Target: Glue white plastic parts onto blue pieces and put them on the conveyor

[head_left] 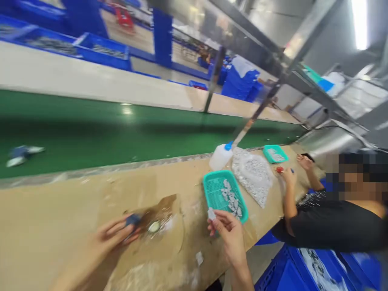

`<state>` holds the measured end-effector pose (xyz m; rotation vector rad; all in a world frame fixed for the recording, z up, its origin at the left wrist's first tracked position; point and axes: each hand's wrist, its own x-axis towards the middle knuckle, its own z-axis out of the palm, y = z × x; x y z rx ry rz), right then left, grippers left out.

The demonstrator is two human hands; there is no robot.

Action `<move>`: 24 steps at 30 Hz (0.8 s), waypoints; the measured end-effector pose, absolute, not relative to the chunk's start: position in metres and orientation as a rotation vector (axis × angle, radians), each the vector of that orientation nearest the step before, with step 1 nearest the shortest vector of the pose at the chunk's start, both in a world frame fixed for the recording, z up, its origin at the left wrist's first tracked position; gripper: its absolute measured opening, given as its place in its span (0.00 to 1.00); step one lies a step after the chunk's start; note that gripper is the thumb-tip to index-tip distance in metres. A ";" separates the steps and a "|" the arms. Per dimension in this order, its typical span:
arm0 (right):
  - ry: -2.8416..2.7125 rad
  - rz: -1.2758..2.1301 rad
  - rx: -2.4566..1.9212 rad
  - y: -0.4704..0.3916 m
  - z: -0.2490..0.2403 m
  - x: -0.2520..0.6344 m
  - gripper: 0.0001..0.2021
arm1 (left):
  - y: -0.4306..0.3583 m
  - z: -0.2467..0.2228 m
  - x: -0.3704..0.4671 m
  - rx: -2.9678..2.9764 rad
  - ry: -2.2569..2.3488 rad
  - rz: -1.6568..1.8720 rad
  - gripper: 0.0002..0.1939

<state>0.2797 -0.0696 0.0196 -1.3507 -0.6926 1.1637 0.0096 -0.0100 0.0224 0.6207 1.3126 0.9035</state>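
Observation:
My left hand [117, 234] holds a small dark blue piece [132, 220] over the brown tabletop, left of a small round cream-coloured thing [154, 227]. Pinched in the fingers of my right hand [227, 230] is a small white piece [211, 214], at the near edge of a green basket [207, 184]. Several white pieces [232, 201] lie inside that basket. Another small pale piece [199, 258] rests on the table [169, 178] below my right hand.
A white bottle with a blue cap [220, 157] and a clear bag of small pieces [254, 173] stand behind the basket. At right, a person in black [336, 224] works near another green basket [275, 154]. A green belt [151, 129] runs behind the table; blue crates [291, 275] sit lower right.

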 end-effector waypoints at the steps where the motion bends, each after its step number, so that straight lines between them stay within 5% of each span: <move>1: -0.695 1.170 -1.365 -0.069 0.016 0.274 0.20 | -0.018 0.016 0.007 0.539 1.279 0.943 0.31; 12: -1.565 0.725 -1.395 -0.051 -0.024 0.224 0.13 | -0.024 -0.004 0.002 0.198 0.747 1.305 0.22; 24: -2.127 0.056 -1.101 -0.034 -0.043 0.198 0.10 | -0.018 -0.028 0.001 0.233 0.617 1.400 0.25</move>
